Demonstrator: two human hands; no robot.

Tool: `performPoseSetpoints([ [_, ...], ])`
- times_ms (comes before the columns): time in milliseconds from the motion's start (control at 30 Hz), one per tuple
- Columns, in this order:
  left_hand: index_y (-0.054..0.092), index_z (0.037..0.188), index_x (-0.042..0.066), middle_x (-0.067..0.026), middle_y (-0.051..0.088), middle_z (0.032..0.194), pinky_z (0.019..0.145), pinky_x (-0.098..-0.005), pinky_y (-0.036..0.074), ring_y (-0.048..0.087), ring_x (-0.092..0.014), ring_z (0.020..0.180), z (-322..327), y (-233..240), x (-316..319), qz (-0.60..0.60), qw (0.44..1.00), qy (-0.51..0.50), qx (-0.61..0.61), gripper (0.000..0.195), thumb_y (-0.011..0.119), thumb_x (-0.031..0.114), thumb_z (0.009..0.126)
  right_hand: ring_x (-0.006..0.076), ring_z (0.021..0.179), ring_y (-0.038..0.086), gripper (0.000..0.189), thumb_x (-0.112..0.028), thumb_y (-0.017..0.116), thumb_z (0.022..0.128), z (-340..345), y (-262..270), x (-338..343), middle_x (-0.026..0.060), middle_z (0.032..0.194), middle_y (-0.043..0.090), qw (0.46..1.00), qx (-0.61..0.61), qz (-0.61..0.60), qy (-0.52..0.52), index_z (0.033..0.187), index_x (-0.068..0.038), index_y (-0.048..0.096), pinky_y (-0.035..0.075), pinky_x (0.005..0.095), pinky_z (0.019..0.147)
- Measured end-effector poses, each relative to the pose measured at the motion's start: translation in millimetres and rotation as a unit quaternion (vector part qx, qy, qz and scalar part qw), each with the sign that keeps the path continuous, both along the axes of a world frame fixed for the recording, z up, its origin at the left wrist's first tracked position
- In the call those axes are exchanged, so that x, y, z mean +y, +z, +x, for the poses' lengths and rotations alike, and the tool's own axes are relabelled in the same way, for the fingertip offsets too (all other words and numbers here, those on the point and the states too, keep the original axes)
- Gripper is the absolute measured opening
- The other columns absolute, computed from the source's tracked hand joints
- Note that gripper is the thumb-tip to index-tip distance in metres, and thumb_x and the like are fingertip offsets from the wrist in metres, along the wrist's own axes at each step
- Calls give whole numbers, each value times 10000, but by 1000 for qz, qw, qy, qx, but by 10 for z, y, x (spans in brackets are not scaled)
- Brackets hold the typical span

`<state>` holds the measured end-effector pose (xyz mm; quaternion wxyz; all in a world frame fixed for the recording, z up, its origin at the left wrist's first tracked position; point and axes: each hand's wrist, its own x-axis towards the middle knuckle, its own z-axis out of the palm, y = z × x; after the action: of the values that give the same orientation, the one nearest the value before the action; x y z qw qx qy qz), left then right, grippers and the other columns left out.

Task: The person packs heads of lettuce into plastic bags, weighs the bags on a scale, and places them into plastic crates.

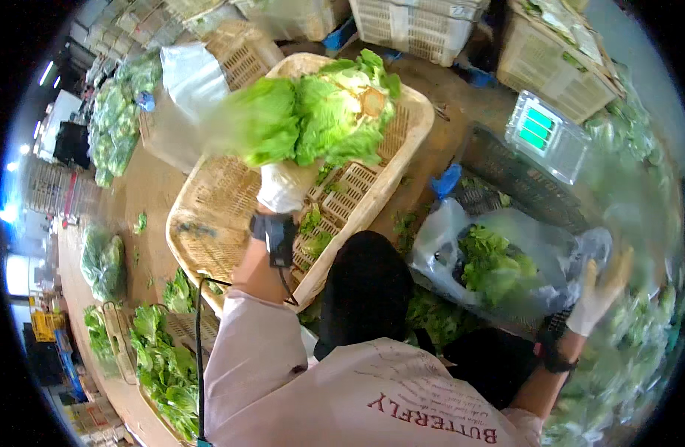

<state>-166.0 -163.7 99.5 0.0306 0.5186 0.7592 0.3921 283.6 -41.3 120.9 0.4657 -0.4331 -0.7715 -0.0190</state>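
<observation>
My left hand, in a white glove with a black device strapped at the wrist, is under a large head of green lettuce over a cream plastic crate. The lettuce's cut stem end shows, and the fingers are hidden beneath the leaves. A few loose leaves lie in the crate. On the right, my right hand, gloved, has its fingers spread beside the edge of a clear plastic bag. Leafy lettuce lies in that bag. Whether the fingers touch the plastic is unclear.
A digital scale with a lit display stands at upper right, near a dark crate. White crates line the far side. Bagged greens stand at left, and a crate of loose lettuce is at lower left.
</observation>
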Motion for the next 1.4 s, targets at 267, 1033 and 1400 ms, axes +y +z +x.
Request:
performPoseSetpoints([
  [267,356,1339,123,-101,361,1381,1011,-524,318,366,-323,1245,1247,-46,10,197,514,-211,-808,601,397,517,887,343,1254,343,789,-393,720,711,-474,-36,-497,193,1347,370,951,119,-133,251,1322,-46,362,298,428,1034],
  [1033,353,1340,129,-83,371,1369,1018,-481,325,385,-291,1230,2185,-58,183,104,585,-344,-727,558,407,475,906,265,1338,210,1161,-358,835,537,155,114,-352,132,1461,185,935,109,-109,320,1416,-33,150,183,367,1089],
  [1400,356,1324,72,-120,401,1333,988,-402,372,415,-268,1194,1486,51,156,98,862,-352,-350,444,433,260,929,279,1258,361,793,-222,790,619,-177,77,-574,159,1416,254,919,170,-107,339,1301,-69,415,332,366,1019],
])
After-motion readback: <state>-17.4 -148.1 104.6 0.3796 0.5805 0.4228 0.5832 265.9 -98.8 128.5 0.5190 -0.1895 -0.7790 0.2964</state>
